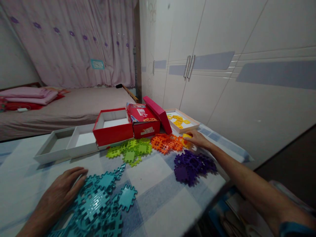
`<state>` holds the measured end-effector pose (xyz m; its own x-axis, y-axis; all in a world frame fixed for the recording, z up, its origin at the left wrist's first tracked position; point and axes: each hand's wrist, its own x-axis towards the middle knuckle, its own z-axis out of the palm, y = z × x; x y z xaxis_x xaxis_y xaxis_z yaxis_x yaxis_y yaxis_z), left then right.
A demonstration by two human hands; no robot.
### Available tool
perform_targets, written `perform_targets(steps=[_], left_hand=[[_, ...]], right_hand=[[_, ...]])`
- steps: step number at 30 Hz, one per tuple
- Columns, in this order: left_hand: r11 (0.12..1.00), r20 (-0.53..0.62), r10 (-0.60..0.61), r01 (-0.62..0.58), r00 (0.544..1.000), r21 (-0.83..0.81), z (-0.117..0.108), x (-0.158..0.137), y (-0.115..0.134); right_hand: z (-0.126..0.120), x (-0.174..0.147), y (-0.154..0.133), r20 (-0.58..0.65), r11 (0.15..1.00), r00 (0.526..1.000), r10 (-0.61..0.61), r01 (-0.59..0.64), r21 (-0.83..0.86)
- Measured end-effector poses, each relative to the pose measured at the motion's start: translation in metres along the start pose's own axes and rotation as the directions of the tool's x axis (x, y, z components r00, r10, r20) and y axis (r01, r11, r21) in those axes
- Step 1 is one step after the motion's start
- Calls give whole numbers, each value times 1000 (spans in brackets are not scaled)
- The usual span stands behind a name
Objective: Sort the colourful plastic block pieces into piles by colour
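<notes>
My left hand (64,184) lies on the cloth with fingers stretched out, against the left side of a heap of teal interlocking building pieces (96,203). A single teal square piece lies at that heap's right edge. Over on the right, my right hand (198,139) has its fingers closed on a yellow building piece (187,135), at the right end of the orange pieces (165,143). Dark purple pieces (190,166) are heaped below my right forearm. A spread of lime green pieces (130,151) lies left of the orange ones.
Behind the pieces stand a white divided tray (70,152), an open red box (114,134), a printed red box (146,126) and a leaning pink-red lid (159,113). A shallow box (196,126) holds more yellow pieces. A wardrobe (212,42) rises beyond the right edge.
</notes>
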<state>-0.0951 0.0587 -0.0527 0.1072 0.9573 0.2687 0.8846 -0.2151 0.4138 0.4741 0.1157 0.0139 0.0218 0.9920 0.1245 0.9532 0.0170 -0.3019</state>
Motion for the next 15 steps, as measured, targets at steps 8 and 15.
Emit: perform_targets(steps=[8,15], left_hand=[[1000,-17,18,-17,1000,17,0,-1,-1],[1000,-23,16,-16,1000,4,-3,0,5]], right_hand=[[10,-17,-5,133,987,991,0,21,-157],[5,-25,3,41,998,998,39,-36,-60]])
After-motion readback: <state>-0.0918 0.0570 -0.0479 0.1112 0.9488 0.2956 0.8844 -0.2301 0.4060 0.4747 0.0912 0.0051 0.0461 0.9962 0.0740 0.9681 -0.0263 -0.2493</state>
